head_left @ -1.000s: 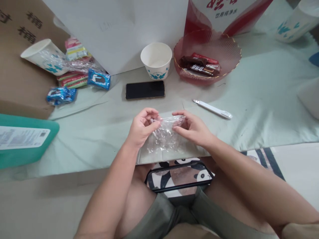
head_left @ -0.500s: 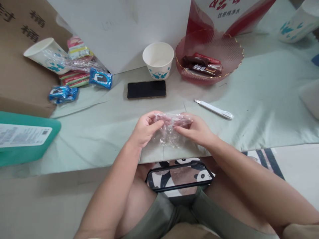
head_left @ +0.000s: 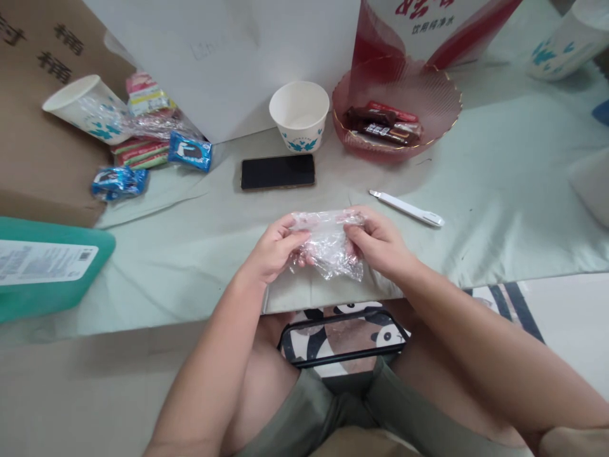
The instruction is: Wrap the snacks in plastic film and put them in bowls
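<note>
Between my hands is a crinkled clear plastic bag, held just above the front of the cloth-covered table. My left hand pinches its left side, thumb on top and fingers behind. On the opposite side, my right hand grips the bag the same way. Some of my fingertips show through the film. Beyond the bag lies a dark phone, flat on the cloth. A white utility knife rests past my right hand.
Behind the phone stands a white paper cup, beside a pink bowl with wrapped snacks. Blue snack packs and a tipped paper cup lie at the left. A green container sits at the left edge; a white box stands behind.
My right hand has shifted slightly right and up, and the plastic bag is spread wider and flatter between my hands. My left hand keeps its grip. The view has shifted a little.
</note>
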A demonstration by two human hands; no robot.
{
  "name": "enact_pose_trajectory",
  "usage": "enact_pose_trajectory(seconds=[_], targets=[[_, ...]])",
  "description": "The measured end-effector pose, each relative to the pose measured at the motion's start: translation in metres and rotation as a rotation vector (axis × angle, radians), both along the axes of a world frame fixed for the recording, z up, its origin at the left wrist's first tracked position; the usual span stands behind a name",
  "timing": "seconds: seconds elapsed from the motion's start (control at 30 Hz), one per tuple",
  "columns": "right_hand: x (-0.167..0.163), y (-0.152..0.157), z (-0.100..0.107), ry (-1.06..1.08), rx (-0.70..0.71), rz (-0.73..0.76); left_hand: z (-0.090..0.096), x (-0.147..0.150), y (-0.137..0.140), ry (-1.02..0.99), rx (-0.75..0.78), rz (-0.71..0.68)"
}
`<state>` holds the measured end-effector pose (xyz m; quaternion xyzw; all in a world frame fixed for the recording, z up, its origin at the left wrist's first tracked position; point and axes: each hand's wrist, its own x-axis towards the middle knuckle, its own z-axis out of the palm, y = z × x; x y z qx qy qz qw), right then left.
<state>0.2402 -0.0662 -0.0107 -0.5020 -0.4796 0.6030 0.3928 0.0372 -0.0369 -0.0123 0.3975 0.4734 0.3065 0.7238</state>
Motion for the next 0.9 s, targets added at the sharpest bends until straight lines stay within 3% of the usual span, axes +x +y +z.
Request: enact_pose_trajectory(seconds=[0.17, 0.3, 0.4, 0.53, 0.6, 0.77, 0.83, 0.9], targets=[[0.002, 0.002, -0.005, 0.241, -0.048, -0.087, 0.007, -0.005, 0.005, -0.167, 0.042, 0.071], [0.004, 0.002, -0.008, 0.192, 0.004, -0.059, 0.007, -0.009, 0.008, -0.202, 0.103, -0.015], [0.003, 0.001, -0.006, 0.145, -0.083, -0.040, 0.005, -0.006, 0.008, -0.064, 0.155, -0.045], [0.002, 0.000, -0.001, 0.078, -0.179, 0.093, 0.000, 0.002, 0.007, 0.099, 0.270, -0.032], [0.003, 0.001, 0.000, 0.027, -0.143, 0.103, -0.002, 0.006, 0.007, 0.218, 0.429, 0.058], [0.009, 0.002, -0.002, -0.175, -0.012, -0.041, -0.001, 0.009, 0.003, 0.586, 0.833, 0.317], [0.009, 0.002, -0.003, -0.174, 0.011, -0.046, 0.000, 0.011, -0.001, 0.587, 0.885, 0.261], [0.008, 0.001, -0.003, -0.107, 0.021, 0.008, 0.000, 0.013, -0.005, 0.513, 0.833, 0.096]])
